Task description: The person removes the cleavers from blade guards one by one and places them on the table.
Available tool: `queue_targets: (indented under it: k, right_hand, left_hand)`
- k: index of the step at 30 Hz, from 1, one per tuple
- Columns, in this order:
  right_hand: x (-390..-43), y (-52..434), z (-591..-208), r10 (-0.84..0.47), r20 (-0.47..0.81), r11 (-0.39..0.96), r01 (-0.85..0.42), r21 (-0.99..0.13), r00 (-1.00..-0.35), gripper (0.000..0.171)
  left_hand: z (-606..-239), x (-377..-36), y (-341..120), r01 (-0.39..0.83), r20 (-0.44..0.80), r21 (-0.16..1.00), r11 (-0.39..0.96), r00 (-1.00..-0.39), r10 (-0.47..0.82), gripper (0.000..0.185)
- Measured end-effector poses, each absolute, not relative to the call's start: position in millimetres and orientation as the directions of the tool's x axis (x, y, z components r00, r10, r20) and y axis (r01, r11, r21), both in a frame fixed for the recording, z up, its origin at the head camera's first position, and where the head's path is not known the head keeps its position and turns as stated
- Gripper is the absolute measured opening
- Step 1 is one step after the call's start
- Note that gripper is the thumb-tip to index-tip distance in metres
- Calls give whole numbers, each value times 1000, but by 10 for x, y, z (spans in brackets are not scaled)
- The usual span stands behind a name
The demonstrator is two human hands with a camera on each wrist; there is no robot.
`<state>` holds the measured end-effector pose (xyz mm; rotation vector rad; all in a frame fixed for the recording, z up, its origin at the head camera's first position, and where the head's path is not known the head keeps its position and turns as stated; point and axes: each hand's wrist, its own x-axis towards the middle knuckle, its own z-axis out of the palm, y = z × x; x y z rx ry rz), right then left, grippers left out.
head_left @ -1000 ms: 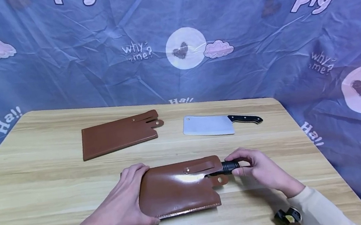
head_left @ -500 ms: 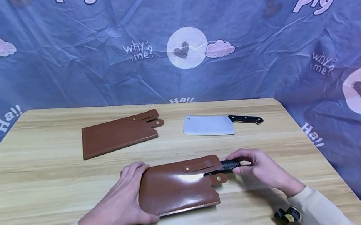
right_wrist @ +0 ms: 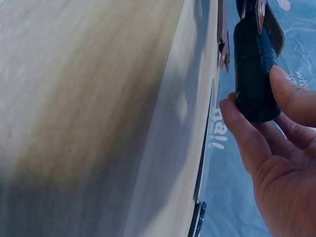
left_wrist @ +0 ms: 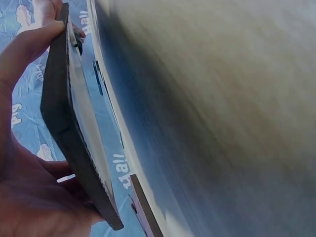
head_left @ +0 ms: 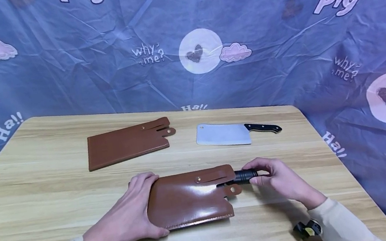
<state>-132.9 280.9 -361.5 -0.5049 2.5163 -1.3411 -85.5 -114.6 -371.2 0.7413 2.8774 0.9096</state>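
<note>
Near the table (head_left: 41, 209) edge, the left hand (head_left: 125, 220) grips the sheath (head_left: 190, 200); the right hand (head_left: 280, 180) pinches the knife handle (head_left: 244, 176). Blade seems fully sheathed; strap unfastened. Far cleaver (head_left: 223, 134) and second sheath (head_left: 125, 144) untouched.

**Two rows on the table**

On the table (head_left: 41, 209), the near row holds a sheath (head_left: 190, 199) with a knife handle (head_left: 243, 176) sticking out of its right end. The left hand (head_left: 127, 220) lies at the sheath's left edge, the right hand (head_left: 280, 180) at the handle. Behind — well apart — a second sheath (head_left: 125, 144) lies left, a cleaver (head_left: 228, 133) right (handle pointing right). The near sheath seems slightly lifted, though the wrist views are blurred.
</note>
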Motion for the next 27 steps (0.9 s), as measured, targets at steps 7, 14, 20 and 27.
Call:
queue_targets:
  k: [7,14,20,27]
  right_hand:
    - [-1335,2813,-3611,-398,-54,533,-183,-826,-916,27]
    - [-1332,2815,-3622,-407,-59,538,-188,-821,-911,27]
    - [-1327,2850,-3610,-387,-68,545,-169,-822,-919,28]
    - [-1310,2862,-3599,-389,-72,550,-169,-818,-918,28]
  left_hand:
    - [-3682,-881,-1174,447,117,538,715,-880,461,115]
    - [-3683,-887,-1181,447,103,530,720,-878,468,116]
    - [-3687,-881,-1203,445,113,528,723,-881,460,114]
    - [-3698,-888,-1214,463,127,516,721,-873,471,114]
